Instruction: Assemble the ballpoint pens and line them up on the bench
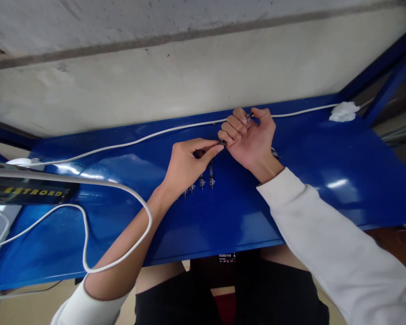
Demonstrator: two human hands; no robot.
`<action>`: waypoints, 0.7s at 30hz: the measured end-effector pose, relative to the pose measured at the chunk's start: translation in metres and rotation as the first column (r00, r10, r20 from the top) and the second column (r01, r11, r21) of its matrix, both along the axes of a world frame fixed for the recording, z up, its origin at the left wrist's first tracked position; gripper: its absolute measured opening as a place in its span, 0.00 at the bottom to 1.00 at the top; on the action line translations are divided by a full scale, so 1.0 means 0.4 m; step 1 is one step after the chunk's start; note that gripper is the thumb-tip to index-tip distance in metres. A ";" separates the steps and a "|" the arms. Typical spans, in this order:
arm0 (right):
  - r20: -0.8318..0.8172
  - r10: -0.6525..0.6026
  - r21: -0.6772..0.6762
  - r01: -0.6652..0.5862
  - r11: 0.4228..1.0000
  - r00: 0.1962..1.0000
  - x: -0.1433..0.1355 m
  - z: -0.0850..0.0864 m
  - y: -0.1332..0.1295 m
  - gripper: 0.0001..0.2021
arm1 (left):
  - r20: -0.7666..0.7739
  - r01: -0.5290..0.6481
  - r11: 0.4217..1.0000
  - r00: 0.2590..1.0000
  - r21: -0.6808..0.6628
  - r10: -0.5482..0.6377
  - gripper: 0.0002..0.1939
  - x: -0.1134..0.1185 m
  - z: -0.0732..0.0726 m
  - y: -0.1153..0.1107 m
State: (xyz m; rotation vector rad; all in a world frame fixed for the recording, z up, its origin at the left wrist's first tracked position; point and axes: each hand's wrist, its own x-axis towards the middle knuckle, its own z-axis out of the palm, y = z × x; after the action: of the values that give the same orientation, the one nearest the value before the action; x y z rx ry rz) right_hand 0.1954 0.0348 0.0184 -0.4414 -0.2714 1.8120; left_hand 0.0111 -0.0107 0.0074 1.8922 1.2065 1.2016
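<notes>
Near the middle of the blue shelf, my left hand (189, 160) pinches the dark lower end of a small pen-like piece (223, 142) between thumb and fingertips. My right hand (252, 137) is turned palm up, its fingers curled round the same slim piece, whose other end (249, 117) shows by the thumb. Its middle is hidden by the fingers. Several slim clear pens with dark parts (211, 180) lie side by side below my left hand. Behind my right wrist another small clear and dark item (275, 153) is partly hidden.
A white cable (162, 132) runs along the back of the blue shelf (223, 225) by the wall. Another white cable (145, 207) loops over my left forearm. A black box (30, 192) is at left, crumpled white plastic (344, 111) at back right.
</notes>
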 end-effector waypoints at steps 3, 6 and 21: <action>0.019 -0.011 0.045 0.010 0.999 1.000 -0.001 -0.003 0.001 0.25 | -0.013 0.046 0.999 0.999 0.014 -0.046 0.06 -0.004 -0.010 0.003; 0.141 -0.037 0.073 0.026 0.997 0.989 -0.003 -0.004 0.004 0.28 | 0.007 0.057 0.996 0.998 0.070 -0.058 0.07 -0.006 -0.020 0.005; 0.304 -0.079 0.100 0.051 0.994 0.949 -0.029 0.004 -0.002 0.24 | -0.188 0.018 0.964 0.982 0.267 0.033 0.14 -0.020 -0.056 0.011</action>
State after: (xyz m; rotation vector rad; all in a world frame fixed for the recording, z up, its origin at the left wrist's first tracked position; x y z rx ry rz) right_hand 0.1838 0.0342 0.0200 -0.6618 -0.5465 1.6556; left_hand 0.0032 -0.0063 -0.0148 2.2475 1.1984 1.2627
